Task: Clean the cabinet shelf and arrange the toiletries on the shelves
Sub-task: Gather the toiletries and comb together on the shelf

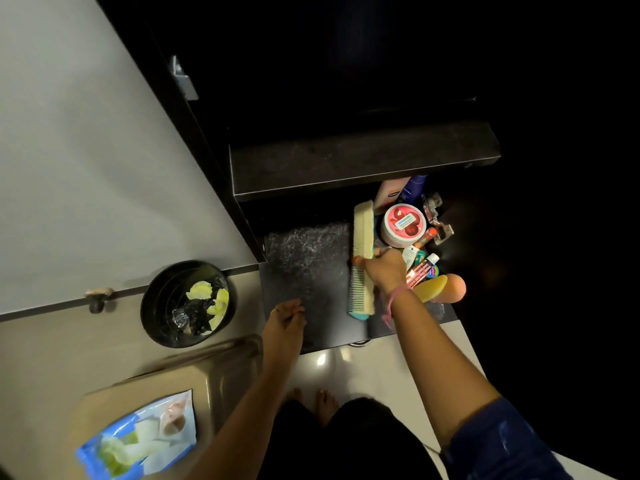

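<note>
Arranging step — right hand grips the comb near the shelf's right edge; left hand loosely curled, holding nothing. Next: set comb beside the jar.

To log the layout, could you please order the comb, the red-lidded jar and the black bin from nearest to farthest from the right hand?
1. comb: gripped by the right hand.
2. red-lidded jar: just beyond it, right side of shelf.
3. black bin: far left, on the floor.
</note>
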